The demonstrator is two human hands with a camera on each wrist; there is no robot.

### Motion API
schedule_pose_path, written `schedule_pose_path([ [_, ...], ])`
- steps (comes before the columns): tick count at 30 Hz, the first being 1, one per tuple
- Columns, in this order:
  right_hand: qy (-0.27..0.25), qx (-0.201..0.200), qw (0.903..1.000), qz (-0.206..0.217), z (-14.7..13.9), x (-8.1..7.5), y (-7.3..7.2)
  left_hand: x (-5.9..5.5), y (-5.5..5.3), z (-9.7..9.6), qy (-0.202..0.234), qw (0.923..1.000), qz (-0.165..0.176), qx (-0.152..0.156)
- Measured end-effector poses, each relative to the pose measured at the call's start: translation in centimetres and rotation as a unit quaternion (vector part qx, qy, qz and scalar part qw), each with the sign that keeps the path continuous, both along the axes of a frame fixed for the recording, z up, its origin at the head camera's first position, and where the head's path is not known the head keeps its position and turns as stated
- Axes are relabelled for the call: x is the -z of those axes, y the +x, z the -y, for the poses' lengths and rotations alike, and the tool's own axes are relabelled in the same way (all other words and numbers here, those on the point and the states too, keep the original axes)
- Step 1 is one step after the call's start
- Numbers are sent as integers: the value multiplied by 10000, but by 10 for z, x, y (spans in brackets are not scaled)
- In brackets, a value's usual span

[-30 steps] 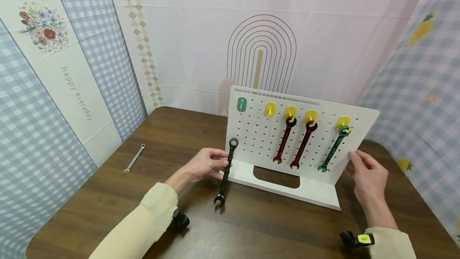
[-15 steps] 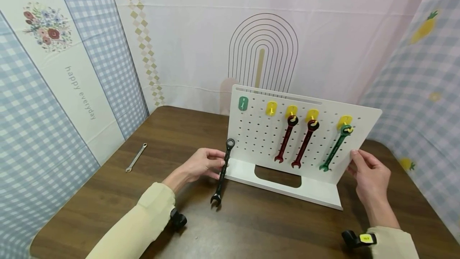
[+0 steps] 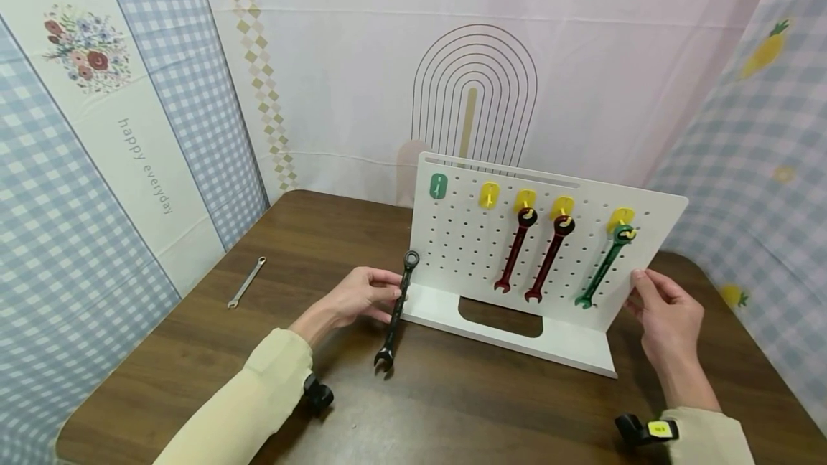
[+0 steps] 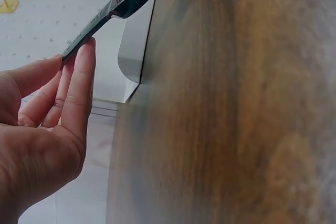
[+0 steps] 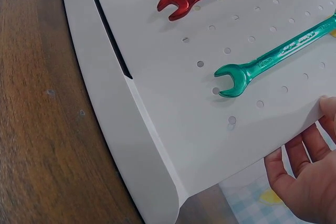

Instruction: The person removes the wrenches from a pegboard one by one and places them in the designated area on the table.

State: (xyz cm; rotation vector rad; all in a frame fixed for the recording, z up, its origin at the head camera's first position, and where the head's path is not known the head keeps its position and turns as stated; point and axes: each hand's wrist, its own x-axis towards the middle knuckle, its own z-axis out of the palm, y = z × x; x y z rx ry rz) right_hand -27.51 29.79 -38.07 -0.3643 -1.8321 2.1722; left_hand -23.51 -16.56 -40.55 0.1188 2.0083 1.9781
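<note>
The black wrench (image 3: 397, 309) slants lengthwise at the lower left of the white pegboard (image 3: 459, 244), open end low and near, ring end up and away. The left hand (image 3: 355, 298) pinches its shaft; the right hand (image 3: 670, 318) grips the pegboard's right edge. Red wrenches (image 3: 548, 260) hang ring-up.

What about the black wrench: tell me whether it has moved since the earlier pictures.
Yes: the black wrench has shifted slightly left against the white board in the head view.

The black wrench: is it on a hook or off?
Off. The left hand pinches the black wrench, and its ring end sits apart from the green hook and yellow hooks.
</note>
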Motion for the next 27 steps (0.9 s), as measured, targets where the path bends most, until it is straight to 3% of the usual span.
schedule_pose_path([
  [27,121,30,9999,-2,1,1,-1,3,4,13,-197,9998,55,-80],
])
